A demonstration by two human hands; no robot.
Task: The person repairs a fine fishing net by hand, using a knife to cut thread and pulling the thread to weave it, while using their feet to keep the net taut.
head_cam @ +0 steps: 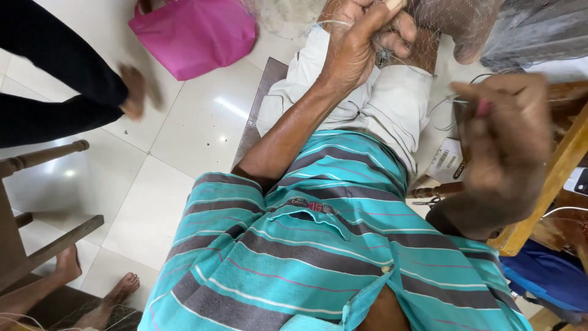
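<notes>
I look down my teal and grey striped shirt to my lap in pale shorts. My left hand (358, 43) rests on my knee, fingers closed around fine netting (429, 24) and a pale thin tool (392, 5) at the top edge. My right hand (505, 138) is raised at the right, blurred, its fingers pinched on a small pink-red object (483, 108) with thin white line (444, 107) running from it toward the netting.
A pink bag (196, 34) lies on the white tiled floor at top. Another person's dark-clad legs and foot (131, 92) are at the left. A wooden chair (37, 202) stands lower left with bare feet (116, 291) beside it. A wooden frame (554, 184) is at right.
</notes>
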